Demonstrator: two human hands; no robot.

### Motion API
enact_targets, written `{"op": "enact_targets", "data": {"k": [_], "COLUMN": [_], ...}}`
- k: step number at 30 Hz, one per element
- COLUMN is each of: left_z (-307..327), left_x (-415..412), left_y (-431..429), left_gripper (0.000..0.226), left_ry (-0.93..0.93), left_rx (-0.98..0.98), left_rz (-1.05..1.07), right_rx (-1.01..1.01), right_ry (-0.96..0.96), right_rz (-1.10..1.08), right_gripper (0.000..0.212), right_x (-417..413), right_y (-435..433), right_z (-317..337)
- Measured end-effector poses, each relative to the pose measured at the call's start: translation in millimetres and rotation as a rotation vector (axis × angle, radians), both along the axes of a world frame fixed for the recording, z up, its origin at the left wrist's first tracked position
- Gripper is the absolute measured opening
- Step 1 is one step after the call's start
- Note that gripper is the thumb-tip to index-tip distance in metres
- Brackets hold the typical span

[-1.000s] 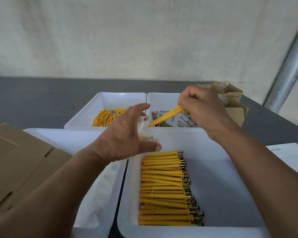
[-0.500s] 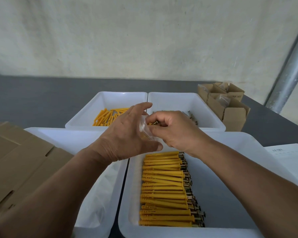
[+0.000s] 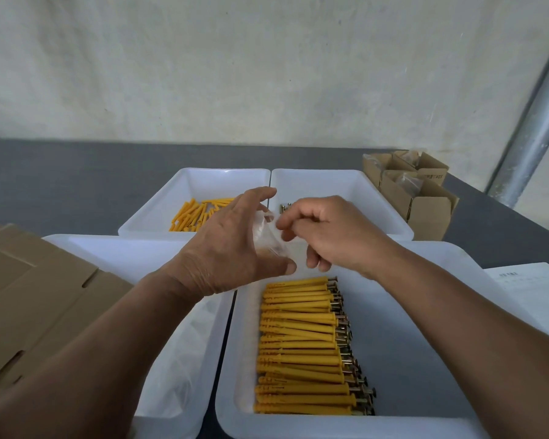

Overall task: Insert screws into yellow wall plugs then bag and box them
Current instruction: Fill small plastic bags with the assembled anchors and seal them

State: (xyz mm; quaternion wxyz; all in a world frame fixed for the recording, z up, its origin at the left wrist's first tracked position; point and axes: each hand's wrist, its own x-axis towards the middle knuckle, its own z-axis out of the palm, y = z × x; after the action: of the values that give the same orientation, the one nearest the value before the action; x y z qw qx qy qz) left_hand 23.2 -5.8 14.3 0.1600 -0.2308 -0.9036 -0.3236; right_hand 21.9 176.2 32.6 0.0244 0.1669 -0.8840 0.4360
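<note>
Left hand (image 3: 225, 251) grips a clear bag (image 3: 267, 239) between thumb and curled fingers, over the far rim of the near tray (image 3: 425, 327). Right hand (image 3: 333, 236) is at the bag's mouth with fingers curled; whether they pinch anything cannot be told. Bag contents are blurred. A plug row (image 3: 298, 343), screws fitted, lies in that tray below. Beyond are cartons (image 3: 425, 204) far right, loose plugs (image 3: 197, 213), and screws (image 3: 284, 206) mostly hidden behind the hands.
</note>
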Motion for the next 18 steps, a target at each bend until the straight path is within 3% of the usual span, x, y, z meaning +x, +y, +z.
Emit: {"op": "enact_targets", "data": {"k": [3, 8, 14, 18], "left_z": [0, 1, 2, 2], "left_x": [1, 1, 2, 3], "left_y": [1, 0, 1, 1], "left_gripper": [0.105, 0.105, 0.105, 0.106], "left_ry": [0.003, -0.005, 0.005, 0.006], "left_rx": [-0.020, -0.016, -0.028, -0.044], "left_rz": [0.012, 0.022, 0.027, 0.026], "right_rx": [0.186, 0.726, 0.969, 1.018], "right_ry": [-0.008, -0.337, -0.506, -0.558], "right_rz": [-0.081, 0.164, 0.200, 0.211], "right_gripper": [0.030, 0.012, 0.043, 0.057], "right_x": [-3, 4, 7, 5], "right_y": [11, 17, 13, 9], "right_z": [5, 7, -2, -10]}}
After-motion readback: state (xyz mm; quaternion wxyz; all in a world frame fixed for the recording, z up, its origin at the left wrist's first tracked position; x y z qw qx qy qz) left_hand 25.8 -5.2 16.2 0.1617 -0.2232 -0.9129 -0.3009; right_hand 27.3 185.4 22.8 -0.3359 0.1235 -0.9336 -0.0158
